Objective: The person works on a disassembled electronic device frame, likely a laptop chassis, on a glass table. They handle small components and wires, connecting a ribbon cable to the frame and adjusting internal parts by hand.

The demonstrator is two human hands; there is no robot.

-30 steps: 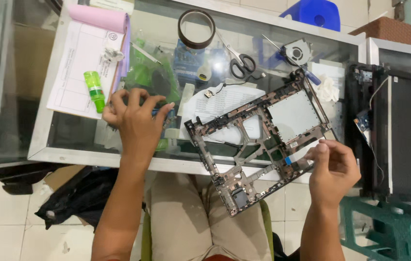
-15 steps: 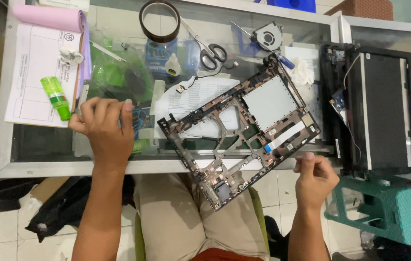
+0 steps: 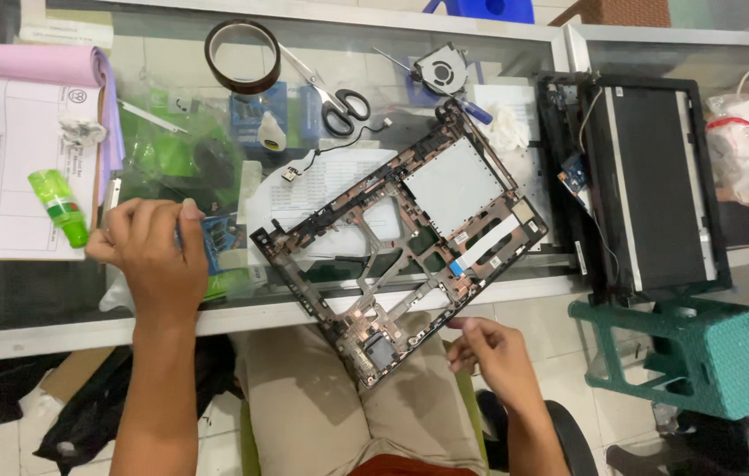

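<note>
My left hand point(image 3: 156, 257) lay curled on the glass table point(image 3: 57, 304), fingers seemingly pinching a small blue part point(image 3: 212, 242). My right hand point(image 3: 493, 353) hung loosely curled, empty, just below the tilted laptop frame point(image 3: 401, 238) overhanging the table's edge.

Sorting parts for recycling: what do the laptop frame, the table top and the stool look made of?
The laptop frame looks like dark moulded plastic with a matt finish and thin ribs; the pale panel in it may be metal. The table top seems to be clear glass, since the floor shows through it. The stool looks like teal plastic with a woven-look pattern.
</note>
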